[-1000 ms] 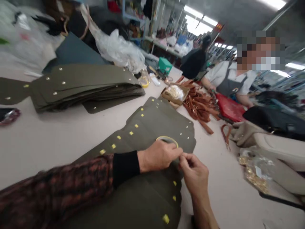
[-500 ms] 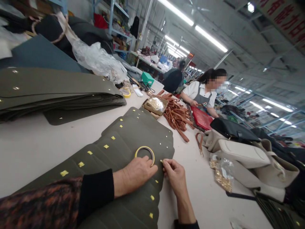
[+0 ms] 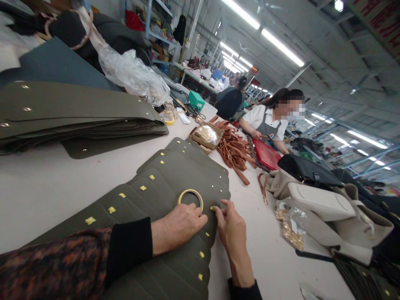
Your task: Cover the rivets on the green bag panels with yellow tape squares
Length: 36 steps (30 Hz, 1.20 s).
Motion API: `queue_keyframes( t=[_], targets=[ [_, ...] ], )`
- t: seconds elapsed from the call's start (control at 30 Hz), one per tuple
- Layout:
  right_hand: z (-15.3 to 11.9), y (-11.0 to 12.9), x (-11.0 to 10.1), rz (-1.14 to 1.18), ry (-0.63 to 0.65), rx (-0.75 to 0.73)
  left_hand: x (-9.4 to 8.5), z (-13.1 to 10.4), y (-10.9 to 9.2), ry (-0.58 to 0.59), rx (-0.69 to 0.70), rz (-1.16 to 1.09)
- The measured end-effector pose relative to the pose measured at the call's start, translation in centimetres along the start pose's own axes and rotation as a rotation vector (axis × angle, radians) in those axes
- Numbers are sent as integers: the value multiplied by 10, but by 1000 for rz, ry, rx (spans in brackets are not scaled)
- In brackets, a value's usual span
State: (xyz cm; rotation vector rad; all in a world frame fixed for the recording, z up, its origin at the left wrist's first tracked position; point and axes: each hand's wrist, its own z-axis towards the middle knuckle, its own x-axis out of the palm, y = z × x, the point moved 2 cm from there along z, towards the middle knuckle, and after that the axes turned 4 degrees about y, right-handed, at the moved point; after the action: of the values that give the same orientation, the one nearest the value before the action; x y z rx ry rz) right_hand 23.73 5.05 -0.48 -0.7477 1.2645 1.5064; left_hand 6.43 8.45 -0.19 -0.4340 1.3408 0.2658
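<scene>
Overlapping dark olive panels (image 3: 187, 166) lie fanned out on the pale table, with small yellow tape pieces (image 3: 143, 188) along both sides. My left hand (image 3: 181, 227) rests over the panels, its fingers closed on the lower edge of a yellow tape roll (image 3: 190, 191). At the panels' right edge is my right hand (image 3: 231, 225); its thumb touches a small yellow tape piece (image 3: 212, 208) on the panel, and its index finger is lifted away from the thumb.
Stacked olive panels (image 3: 78, 108) lie at left. Beyond are a box of gold beads (image 3: 206, 135), brown straps (image 3: 236, 152) and a red item (image 3: 266, 154) near a person (image 3: 265, 121). Pale bags (image 3: 321, 202) and bagged gold hardware (image 3: 292, 233) sit at right.
My right hand's index finger has lifted from its pinch with the thumb, and a yellow piece now shows at the panel's edge. The view has shifted slightly. My left hand stays on the roll.
</scene>
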Motion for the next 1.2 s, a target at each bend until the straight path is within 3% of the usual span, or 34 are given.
queue_keyframes(
  t=[0.13, 0.2, 0.37, 0.53, 0.73, 0.8, 0.93, 1.07, 1.2],
  targets=[
    [-8, 5, -2, -79, -9, -332, 0, -3, 0, -36, -6, 1],
    [-8, 6, 3, -114, 40, -393, 2, -4, 1, -55, -13, 6],
    [7, 4, 15, -61, 116, -129, 7, -3, 4, -73, -28, 48],
    [10, 7, 8, 72, 142, 46, -1, -4, 11, -68, -16, 51],
    [-14, 9, -10, 289, 441, 70, -18, -8, 31, -105, -47, -5],
    [-17, 9, -15, 366, 374, 95, -21, -8, 37, -148, -55, -72],
    [-14, 19, -19, 541, 97, 92, -20, -7, 39, -260, 15, -227],
    [-8, 38, -17, 519, 15, -124, -20, -9, 35, -322, 72, -257],
    [-8, 50, -14, 396, -31, -312, -21, -10, 30, -302, 76, -248]
  ],
)
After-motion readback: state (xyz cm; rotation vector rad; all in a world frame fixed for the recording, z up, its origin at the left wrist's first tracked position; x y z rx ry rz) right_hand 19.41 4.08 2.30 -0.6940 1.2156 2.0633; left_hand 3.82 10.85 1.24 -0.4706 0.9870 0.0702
